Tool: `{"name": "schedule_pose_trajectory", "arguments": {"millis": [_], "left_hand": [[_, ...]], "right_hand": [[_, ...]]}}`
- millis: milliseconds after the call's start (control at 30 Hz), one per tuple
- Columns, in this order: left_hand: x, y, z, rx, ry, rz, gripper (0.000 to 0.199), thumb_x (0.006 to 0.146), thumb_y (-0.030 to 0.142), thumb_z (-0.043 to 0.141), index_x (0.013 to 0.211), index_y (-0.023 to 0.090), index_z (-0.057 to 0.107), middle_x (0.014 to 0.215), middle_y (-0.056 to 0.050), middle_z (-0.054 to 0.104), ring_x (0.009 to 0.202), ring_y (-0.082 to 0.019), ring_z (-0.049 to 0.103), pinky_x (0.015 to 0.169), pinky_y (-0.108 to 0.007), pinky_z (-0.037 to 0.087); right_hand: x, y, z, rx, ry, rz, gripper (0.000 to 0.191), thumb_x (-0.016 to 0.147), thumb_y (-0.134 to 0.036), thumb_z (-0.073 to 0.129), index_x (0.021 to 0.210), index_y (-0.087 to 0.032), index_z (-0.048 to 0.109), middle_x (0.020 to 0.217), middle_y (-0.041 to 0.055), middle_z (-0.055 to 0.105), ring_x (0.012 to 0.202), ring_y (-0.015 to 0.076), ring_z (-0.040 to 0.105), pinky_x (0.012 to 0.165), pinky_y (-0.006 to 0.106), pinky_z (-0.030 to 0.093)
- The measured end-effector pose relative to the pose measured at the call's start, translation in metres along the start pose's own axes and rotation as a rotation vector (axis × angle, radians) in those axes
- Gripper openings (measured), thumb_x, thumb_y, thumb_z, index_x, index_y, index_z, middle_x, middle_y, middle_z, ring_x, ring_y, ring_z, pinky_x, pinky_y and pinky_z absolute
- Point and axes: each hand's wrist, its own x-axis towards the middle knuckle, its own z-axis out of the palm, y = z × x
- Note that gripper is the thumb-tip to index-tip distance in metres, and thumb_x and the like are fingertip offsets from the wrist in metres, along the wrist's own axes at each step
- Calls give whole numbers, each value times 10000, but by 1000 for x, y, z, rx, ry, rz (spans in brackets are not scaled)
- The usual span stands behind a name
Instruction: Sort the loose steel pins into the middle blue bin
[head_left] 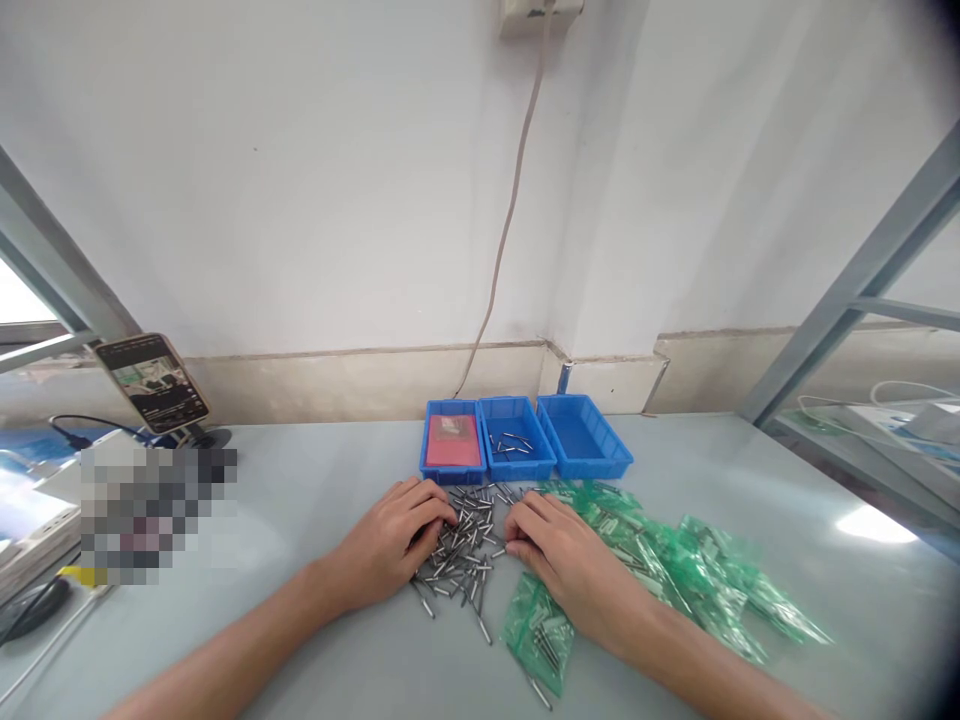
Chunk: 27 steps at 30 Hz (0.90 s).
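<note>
A loose pile of short metal pins (466,540) lies on the grey table, in front of the blue trays. At the pile's left edge is my left hand (401,535), its fingers curled and pressed together over some pins; what they hold is hidden. On the right side of the pile, my right hand (551,545) has its thumb and fingertips closed at a pin; whether it is gripped is too small to tell. Below my right hand lies a green plastic bag (538,632) with pins inside. More green bags (675,560) spread out to the right, partly behind my right hand.
Three blue trays stand side by side: the left one (453,478) with a pink sheet, the middle one (523,470) with several pins, the right one (581,435) bare inside. A phone (154,383) on a stand and cables are at the left.
</note>
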Motion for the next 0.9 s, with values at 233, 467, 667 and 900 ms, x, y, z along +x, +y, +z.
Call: {"name": "schedule_pose_trajectory", "arguments": {"millis": [233,467,667,900], "left_hand": [[0,0,-1,-4,-2,3,254,1100,111,466,1199,221,672,1230,-74,694,1119,-226,636,999,-387,524],[0,0,0,-17,-6,-2,251,1103,112,462,1200,224,664,1230,-73,687,1121,-229,629,996,-390,516],[1,1,-1,-21,-6,4,248,1106,114,462,1201,226,661,1228,-74,687,1118,-229,625,996,-393,512],[0,-1,0,-17,-7,1,254,1104,117,460,1203,226,667,1232,-79,687,1123,-231,628,999,-396,521]], "right_hand": [[-1,7,7,-22,38,-26,188,1102,-82,504,1051,-218,623,1064,54,658,978,268,636,861,437,535],[-1,9,8,16,78,-2,300,1151,-162,358,1065,-219,640,1058,76,617,927,254,627,825,417,538],[0,5,2,156,143,77,219,1152,-196,360,1058,-249,551,1061,44,621,892,225,615,797,378,493],[0,3,-1,226,188,132,192,1135,-235,409,978,-261,516,948,7,627,820,214,588,738,342,442]]}}
